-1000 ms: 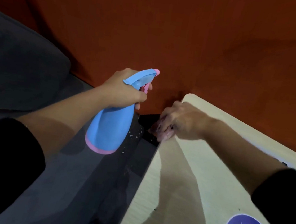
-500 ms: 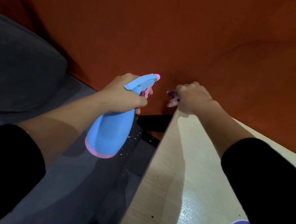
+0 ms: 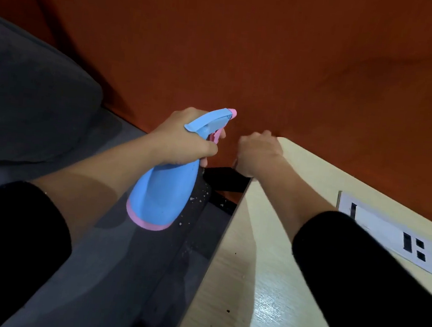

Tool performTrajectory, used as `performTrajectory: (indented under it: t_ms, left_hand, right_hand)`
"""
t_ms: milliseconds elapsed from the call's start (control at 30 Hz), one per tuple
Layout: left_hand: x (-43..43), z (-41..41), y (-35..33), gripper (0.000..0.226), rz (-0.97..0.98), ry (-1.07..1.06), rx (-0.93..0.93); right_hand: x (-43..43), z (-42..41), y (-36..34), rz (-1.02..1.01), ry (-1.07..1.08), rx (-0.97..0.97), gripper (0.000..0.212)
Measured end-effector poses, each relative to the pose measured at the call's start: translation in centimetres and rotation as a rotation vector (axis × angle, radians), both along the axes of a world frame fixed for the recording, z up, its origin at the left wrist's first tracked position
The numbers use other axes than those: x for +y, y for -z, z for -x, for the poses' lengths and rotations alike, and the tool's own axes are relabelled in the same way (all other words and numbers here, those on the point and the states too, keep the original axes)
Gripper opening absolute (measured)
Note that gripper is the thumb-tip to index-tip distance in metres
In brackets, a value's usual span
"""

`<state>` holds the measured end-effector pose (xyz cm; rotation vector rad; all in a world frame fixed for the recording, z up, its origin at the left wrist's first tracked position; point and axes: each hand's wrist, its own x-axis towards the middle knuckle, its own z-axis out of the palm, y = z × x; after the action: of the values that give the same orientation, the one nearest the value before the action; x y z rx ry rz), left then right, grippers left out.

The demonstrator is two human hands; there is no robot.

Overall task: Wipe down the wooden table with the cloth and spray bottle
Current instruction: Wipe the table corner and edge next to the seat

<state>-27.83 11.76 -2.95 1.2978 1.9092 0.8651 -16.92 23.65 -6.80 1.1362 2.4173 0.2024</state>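
Bottle [image 3: 163,192] hangs left of the counter [image 3: 237,284], your left hand [image 3: 185,142] clamped round it; your right hand [image 3: 257,151] is fisted at the far corner, contents hidden.

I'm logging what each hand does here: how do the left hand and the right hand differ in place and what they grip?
The left hand is off the table, over the dark seat; the right hand is at the far corner of the pale wooden table. The left hand grips the blue spray bottle with pink trim; the right hand is fisted, its contents hidden. Both have black sleeves.
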Motion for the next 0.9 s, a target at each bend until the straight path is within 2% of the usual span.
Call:
performTrajectory:
  t_ms: [133,167,233,267,333,433,500,567,633,667,733,800,833,900]
  left_hand:
    - [-0.4,0.5,-0.4,0.023,-0.001,-0.014,-0.001]
    - [-0.5,0.7,-0.5,0.023,-0.003,-0.017,0.004]
    - [-0.5,1.1,-0.4,0.020,-0.012,-0.026,0.004]
    - [-0.5,1.2,-0.3,0.020,-0.016,-0.026,0.000]
    - [-0.5,1.2,0.0,0.020,-0.016,-0.022,-0.004]
    - [-0.8,1.1,0.2,0.020,-0.014,-0.037,-0.011]
    - [-1.0,1.1,0.2,0.020,-0.008,-0.041,-0.018]
    - [-0.9,1.1,0.2,0.020,-0.006,-0.040,-0.015]
    - [-0.8,1.1,0.2,0.021,-0.007,-0.036,-0.004]
    - [-0.8,1.1,0.2,0.022,-0.004,-0.035,-0.001]
    - [-1.0,0.9,0.1,0.023,-0.003,-0.044,0.001]
    - [-1.1,0.8,0.0,0.022,-0.003,-0.049,-0.001]
    - [-1.1,0.9,-0.1,0.021,-0.002,-0.048,0.001]
    - [-1.1,1.0,-0.2,0.021,-0.001,-0.039,0.002]
  right_hand:
    - [-1.0,1.3,1.6,0.291,0.154,0.114,0.046]
    - [-1.1,1.3,1.6,0.282,0.165,0.164,0.045]
    - [-0.2,1.1,1.6,0.053,0.093,0.187,0.043]
    - [0.3,0.8,1.6,-0.070,0.058,0.122,0.042]
    - [0.3,0.2,1.7,-0.161,0.009,-0.023,0.038]
    - [-0.9,0.7,2.7,-0.030,-0.045,-0.065,0.043]
    - [-0.8,1.2,2.5,0.094,0.092,0.088,0.043]
    - [0.3,1.1,1.8,-0.011,0.139,0.152,0.037]
    - [0.7,0.5,1.6,-0.186,0.058,0.022,0.033]
    - [0.2,0.3,1.8,-0.191,0.008,-0.031,0.033]
    - [-1.1,0.7,2.5,-0.068,-0.052,-0.056,0.037]
    - [-1.7,1.3,2.7,0.136,0.084,0.084,0.038]
    - [-1.5,1.5,2.5,0.150,0.141,0.160,0.039]
    - [-0.6,1.2,2.1,-0.036,0.091,0.132,0.041]
